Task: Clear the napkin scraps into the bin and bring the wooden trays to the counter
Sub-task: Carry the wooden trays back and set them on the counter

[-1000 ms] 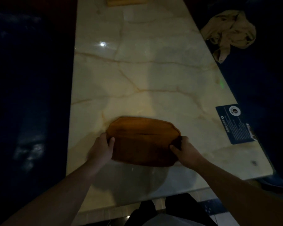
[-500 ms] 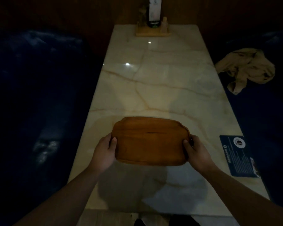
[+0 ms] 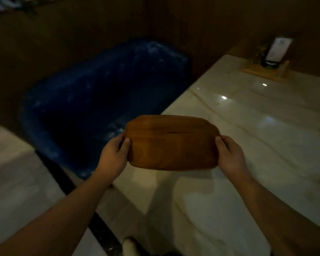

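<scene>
1. Gripping the wooden tray at its left short end with the left hand, thumb laid over the top face and the other digits curled beneath, out of sight.
2. Mirroring that on the right short end with the right hand, thumb on top and closed around the edge; probably sharing the load this way to keep the tray level.
3. Holding the tray in the middle of the frame, clear of the marble table, hanging over the table's near-left edge; judging by this, carrying it off toward the counter.
4. Showing only one dark seam across the top face; whether one tray or a stack, impossible to tell.
5. Looking past a blue upholstered seat filling the centre-left, just beside the table.
6. Leaving a wooden stand with an upright card at the upper right, well apart from the hands.
7. Finding no napkin scraps or bin anywhere in view.
</scene>
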The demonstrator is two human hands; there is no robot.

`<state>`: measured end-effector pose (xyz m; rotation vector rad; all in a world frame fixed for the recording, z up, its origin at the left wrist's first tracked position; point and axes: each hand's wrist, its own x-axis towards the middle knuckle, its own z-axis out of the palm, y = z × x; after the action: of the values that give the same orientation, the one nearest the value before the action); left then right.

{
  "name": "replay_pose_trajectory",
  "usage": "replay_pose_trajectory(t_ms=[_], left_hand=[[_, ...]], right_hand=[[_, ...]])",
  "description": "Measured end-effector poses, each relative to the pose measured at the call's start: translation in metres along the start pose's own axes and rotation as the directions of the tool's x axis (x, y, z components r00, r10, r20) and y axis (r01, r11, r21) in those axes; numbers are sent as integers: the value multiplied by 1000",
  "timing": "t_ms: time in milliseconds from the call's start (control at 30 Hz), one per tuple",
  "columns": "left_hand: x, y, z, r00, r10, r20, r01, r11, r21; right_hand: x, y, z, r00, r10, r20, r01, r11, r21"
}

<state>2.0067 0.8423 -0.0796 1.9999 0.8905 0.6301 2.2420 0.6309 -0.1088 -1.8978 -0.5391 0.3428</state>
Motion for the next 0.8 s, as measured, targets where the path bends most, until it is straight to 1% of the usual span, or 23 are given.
replay_pose_trajectory(t_ms=[67,100,167,233,333,433,533,633,700,767,800], left_hand=[[-23,-1,-28,993,-35,-111,39,999,26],[-40,-2,-51,981,-53,-184,62,997,41],[-61,-4,-79,966,-86,-242,97,995,36],[-93,-9,-111,934,-136,-330,149,989,14],[-145,-12,-150,861,-191,-472,200,979,-31],[-210,-18,-192,765,-239,-598,244,967,-74],[-279,-23,-230,684,-253,-684,265,960,-90],[-360,-24,-270,580,-262,-771,269,955,-122],[-431,-25,-298,486,-278,-828,306,942,-136],[-480,-24,-317,425,-273,-863,353,928,-120],[-508,-25,-326,383,-272,-883,377,918,-120]], right_hand=[[0,-19,20,994,-50,101,48,999,26],[-3,-34,37,981,-83,175,78,996,36],[-7,-53,61,956,-122,268,115,992,44],[-21,-75,90,907,-188,378,170,982,81],[-51,-104,128,816,-266,513,223,964,146],[-100,-139,165,712,-355,606,282,935,217],[-154,-171,200,633,-408,658,284,913,293],[-227,-201,233,539,-446,714,290,895,340],[-296,-219,256,462,-478,747,286,878,385],[-342,-229,271,406,-483,775,274,874,401],[-370,-233,280,367,-485,794,277,872,404]])
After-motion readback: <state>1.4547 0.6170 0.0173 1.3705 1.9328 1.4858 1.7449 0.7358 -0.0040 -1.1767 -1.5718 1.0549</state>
